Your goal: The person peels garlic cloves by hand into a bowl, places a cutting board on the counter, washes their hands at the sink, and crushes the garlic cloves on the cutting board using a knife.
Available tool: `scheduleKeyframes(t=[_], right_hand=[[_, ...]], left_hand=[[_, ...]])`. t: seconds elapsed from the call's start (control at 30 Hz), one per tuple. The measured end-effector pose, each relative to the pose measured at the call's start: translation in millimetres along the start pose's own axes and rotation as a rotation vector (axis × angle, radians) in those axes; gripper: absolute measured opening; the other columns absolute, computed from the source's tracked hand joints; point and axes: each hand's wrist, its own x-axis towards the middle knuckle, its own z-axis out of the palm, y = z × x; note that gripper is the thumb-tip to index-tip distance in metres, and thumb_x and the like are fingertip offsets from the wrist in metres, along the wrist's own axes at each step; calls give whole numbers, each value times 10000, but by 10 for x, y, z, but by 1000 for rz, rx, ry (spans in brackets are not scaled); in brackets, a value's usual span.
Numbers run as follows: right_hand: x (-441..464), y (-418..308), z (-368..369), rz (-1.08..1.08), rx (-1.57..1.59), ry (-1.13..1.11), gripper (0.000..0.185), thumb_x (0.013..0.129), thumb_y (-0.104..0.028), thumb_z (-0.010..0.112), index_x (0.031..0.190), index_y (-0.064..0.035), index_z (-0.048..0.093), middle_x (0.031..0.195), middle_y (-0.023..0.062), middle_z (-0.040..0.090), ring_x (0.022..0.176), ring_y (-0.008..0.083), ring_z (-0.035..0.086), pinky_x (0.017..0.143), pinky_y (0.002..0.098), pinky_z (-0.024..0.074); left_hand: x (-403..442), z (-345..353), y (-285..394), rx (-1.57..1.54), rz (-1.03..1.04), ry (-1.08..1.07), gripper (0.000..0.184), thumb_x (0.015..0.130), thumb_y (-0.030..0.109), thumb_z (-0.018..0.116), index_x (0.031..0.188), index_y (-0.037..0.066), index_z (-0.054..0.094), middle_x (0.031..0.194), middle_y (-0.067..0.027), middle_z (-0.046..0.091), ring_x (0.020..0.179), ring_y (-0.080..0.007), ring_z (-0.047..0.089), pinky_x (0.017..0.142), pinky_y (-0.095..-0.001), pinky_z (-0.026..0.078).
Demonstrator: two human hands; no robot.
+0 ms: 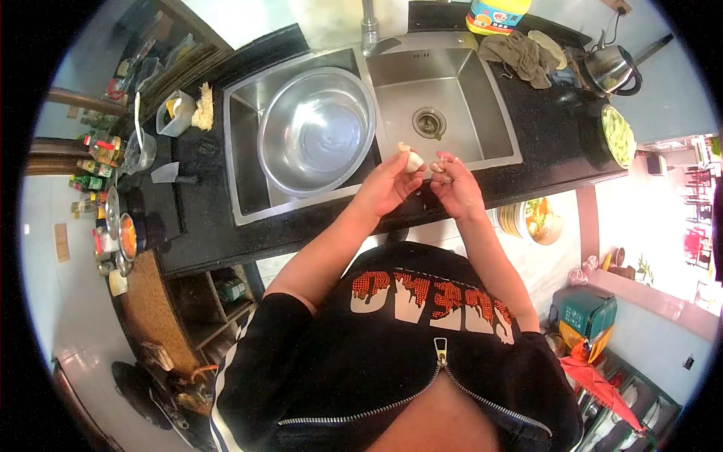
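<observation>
Both hands are raised over the front edge of the double steel sink [482,163]. My left hand [388,184] holds a pale piece that looks like garlic [412,160] between thumb and fingers. Just to the right, my right hand [456,190] has its fingers curled round small pale pieces [438,167], perhaps garlic cloves. The hands are close together but apart. A large steel basin [316,132] rests in the left sink bowl. In the right bowl the drain [429,123] shows something green in it.
On the black counter [203,226] a cleaver [166,172] and a clear tub [175,113] lie left. Cloths [520,59], a kettle [611,69] and a bowl of green slices [617,135] stand right. A bin [527,220] is below the counter; the faucet [369,26] is behind.
</observation>
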Motion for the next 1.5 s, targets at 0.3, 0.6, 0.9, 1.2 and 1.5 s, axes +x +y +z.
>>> scheduleKeyframes(t=[0.3,0.6,0.9,1.2,1.5], right_hand=[[-127,98,158,-334,-1045,63,234,841,-135,634,1037,-7,626,807,70,656,680,145,622,614,276,494],[-290,-5,348,-554,-1664,13,258,811,-129,600,1046,-26,627,879,202,647,811,336,641,714,360,494],[-299,-16,304,-405,-1461,-82,272,799,-116,563,1043,-2,605,883,223,640,849,386,620,732,411,487],[-244,134,291,-521,-1492,24,261,809,-83,537,1051,-2,594,873,235,638,841,384,626,746,412,494],[-195,282,287,-536,-1451,175,258,828,-102,520,1052,3,591,879,230,643,831,386,628,759,426,497]], left_hand=[[-56,115,-29,461,16,274,268,939,174,538,1163,28,514,1015,-79,609,855,-193,635,771,-317,556],[-148,121,-47,693,64,129,285,942,149,518,1171,-19,532,990,-72,618,846,-164,632,770,-293,543],[-232,239,32,969,77,87,289,948,197,516,1144,-7,573,819,-41,619,640,-105,593,565,-245,512],[-191,221,15,1071,132,125,287,933,200,545,1125,-10,587,759,-30,614,596,-87,573,551,-231,493],[-133,196,-150,791,223,213,301,922,206,581,1115,-25,587,841,-42,633,663,-95,586,581,-222,491]])
